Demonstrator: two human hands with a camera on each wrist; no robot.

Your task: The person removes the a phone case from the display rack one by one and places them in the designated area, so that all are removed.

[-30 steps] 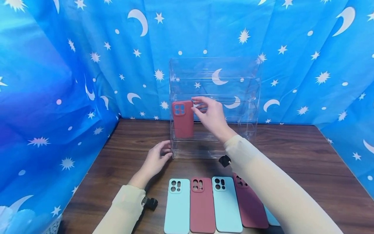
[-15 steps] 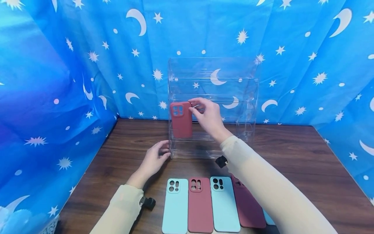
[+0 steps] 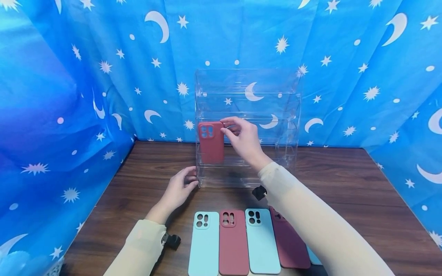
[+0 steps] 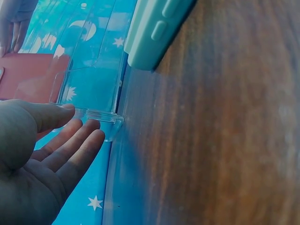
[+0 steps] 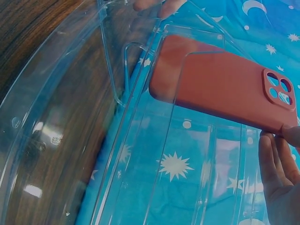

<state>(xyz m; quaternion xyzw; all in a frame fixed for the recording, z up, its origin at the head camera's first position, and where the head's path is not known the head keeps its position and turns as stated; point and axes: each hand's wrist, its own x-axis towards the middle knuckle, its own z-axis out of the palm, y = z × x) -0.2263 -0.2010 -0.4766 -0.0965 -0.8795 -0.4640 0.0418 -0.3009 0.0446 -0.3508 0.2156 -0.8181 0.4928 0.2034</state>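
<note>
A red phone case (image 3: 211, 143) stands upright at the left of a clear acrylic display rack (image 3: 248, 176), its lower part behind a transparent front lip. My right hand (image 3: 243, 138) pinches the case by its upper right edge with thumb and fingers; the right wrist view shows this hand (image 5: 283, 173) beside the camera cutouts. At the rack's lower left corner, my left hand (image 3: 177, 189) touches the side with its fingertips. Seen from the left wrist, the fingers of that hand (image 4: 51, 154) are loosely extended, with nothing gripped.
On the wooden table (image 3: 345, 191) in front of the rack lies a row of phone cases: mint (image 3: 203, 245), red (image 3: 233, 245), mint (image 3: 263, 243), dark red (image 3: 291, 245). Another light blue case (image 3: 313, 257) is mostly under my right forearm. Star-patterned blue cloth (image 3: 221, 34) hangs behind.
The whole scene has shifted slightly left in the head view. Both hands keep their places, the right one still pinching the red case and the left one still at the rack's corner.
</note>
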